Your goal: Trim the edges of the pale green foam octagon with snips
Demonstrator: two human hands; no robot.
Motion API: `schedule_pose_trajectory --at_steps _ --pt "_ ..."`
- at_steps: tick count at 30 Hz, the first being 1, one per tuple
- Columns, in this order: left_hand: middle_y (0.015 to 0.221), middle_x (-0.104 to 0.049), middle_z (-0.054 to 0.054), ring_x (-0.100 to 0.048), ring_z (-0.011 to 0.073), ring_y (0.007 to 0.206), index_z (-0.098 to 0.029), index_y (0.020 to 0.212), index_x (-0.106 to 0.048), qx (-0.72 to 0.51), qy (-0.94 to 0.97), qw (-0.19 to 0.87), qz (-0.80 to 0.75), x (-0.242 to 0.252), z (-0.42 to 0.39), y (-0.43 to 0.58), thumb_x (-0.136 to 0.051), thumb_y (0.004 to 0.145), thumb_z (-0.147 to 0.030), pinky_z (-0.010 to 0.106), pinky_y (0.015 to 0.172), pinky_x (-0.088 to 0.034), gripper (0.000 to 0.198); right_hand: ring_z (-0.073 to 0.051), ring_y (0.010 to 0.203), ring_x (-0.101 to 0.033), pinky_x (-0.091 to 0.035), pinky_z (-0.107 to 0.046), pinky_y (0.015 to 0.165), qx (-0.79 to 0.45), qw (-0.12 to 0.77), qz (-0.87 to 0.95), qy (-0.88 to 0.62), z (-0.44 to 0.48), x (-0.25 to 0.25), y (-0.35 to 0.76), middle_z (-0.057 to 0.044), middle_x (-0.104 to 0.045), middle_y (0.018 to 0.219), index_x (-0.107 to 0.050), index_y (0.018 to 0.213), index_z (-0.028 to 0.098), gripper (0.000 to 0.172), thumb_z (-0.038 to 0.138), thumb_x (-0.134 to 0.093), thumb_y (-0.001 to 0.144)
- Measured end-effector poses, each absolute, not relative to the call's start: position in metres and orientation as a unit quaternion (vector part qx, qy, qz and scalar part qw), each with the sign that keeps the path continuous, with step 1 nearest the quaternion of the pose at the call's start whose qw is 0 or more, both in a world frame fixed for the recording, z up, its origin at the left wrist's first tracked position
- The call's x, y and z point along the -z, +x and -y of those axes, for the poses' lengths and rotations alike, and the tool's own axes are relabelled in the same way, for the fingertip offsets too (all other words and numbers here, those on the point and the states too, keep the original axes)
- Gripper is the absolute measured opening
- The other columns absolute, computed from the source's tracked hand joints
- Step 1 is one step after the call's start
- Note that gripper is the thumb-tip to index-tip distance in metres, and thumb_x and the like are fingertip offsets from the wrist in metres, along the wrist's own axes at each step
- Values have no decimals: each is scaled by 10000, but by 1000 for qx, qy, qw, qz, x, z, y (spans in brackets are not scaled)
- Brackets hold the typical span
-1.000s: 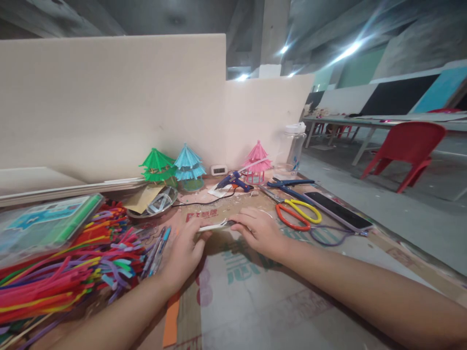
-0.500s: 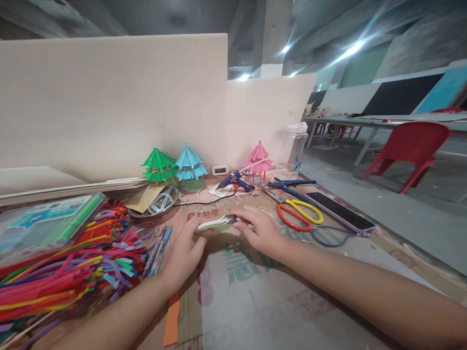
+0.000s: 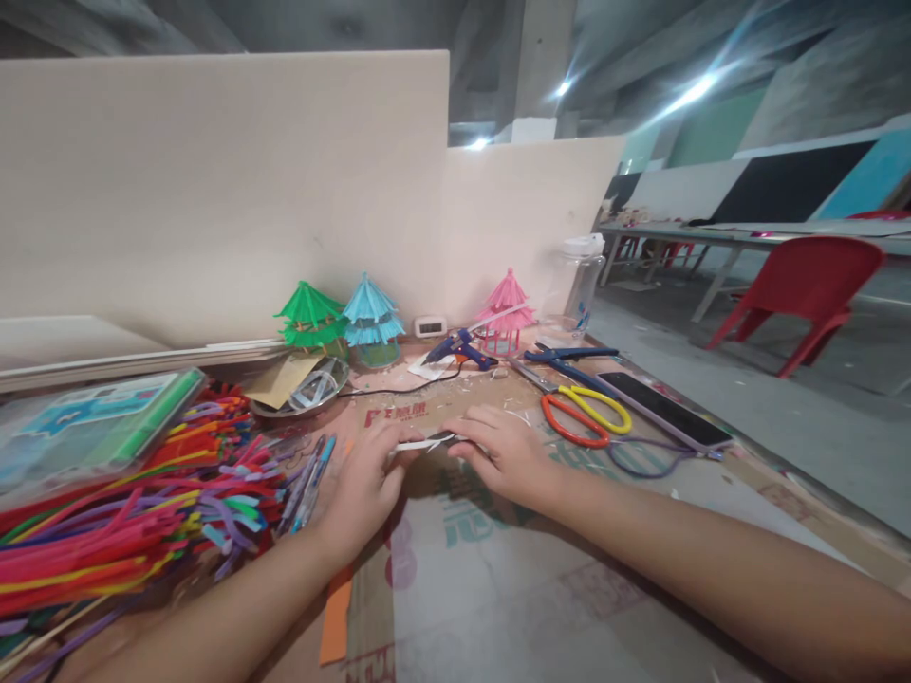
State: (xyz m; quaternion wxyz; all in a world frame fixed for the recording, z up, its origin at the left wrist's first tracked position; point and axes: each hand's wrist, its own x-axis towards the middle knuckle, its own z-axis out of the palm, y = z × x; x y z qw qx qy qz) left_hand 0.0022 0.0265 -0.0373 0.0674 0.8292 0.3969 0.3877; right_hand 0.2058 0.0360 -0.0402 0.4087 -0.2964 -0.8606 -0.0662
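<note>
My left hand (image 3: pixel 366 484) and my right hand (image 3: pixel 502 453) meet over the cardboard-covered table (image 3: pixel 498 588). Both pinch the ends of a thin flat white piece (image 3: pixel 425 442), held edge-on just above the cardboard. The left grips its left end, the right its right end, fingers curled. A heap of coloured pipe cleaners (image 3: pixel 135 512) lies just left of my left arm, with several pens (image 3: pixel 307 479) beside it.
Green (image 3: pixel 311 318), blue (image 3: pixel 371 313) and pink (image 3: pixel 506 305) paper pavilions stand by the back board. Near them lie a blue glue gun (image 3: pixel 459 349), orange-yellow scissors (image 3: pixel 580 415), a phone (image 3: pixel 661 408), a metal dish (image 3: pixel 307 391) and a water bottle (image 3: pixel 578 285). A red chair (image 3: pixel 797 289) stands at right.
The flat piece was tipped up showing a greenish face half a second ago; it now lies edge-on again. Both hands stayed in place gripping it.
</note>
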Motion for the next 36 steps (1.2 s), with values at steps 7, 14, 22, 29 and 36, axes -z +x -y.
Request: schedule_pose_trajectory --at_steps 7,14,22,29,36 --pt "879 -625 37 -565 179 869 -185 904 -571 -382 833 68 -395 38 -27 1 -436 814 -93 303 767 -450 186 -170 667 -510 -386 -278 599 78 414 860 -288 -38 41 206 -55 -596 713 -634 961 134 330 340 -377 944" --pt "861 -625 36 -569 176 841 -186 892 -574 -370 834 68 -403 36 -27 2 -450 822 -120 297 746 -452 157 -157 645 -507 -383 -264 582 82 433 853 -278 -39 41 207 -45 -601 694 -644 925 149 329 340 -377 946" --pt "832 -629 32 -573 176 803 -185 875 -572 -385 818 91 -419 35 -25 4 -446 836 -191 286 723 -451 132 -164 650 -527 -399 -266 586 48 450 839 -303 -40 41 207 -52 -603 688 -659 900 145 331 348 -399 934" --pt "935 -640 35 -579 196 893 -185 934 -566 -427 750 166 -477 42 -32 3 -467 848 -335 297 776 -448 200 -171 698 -583 -452 -277 622 -61 495 778 -382 -48 47 208 -55 -646 800 -635 975 177 235 305 -460 887" --pt "935 -636 35 -572 190 877 -182 949 -565 -427 741 189 -483 39 -29 5 -471 844 -363 295 767 -445 229 -179 765 -603 -470 -291 669 -91 499 768 -392 -49 48 207 -67 -671 892 -627 988 176 220 277 -471 870"
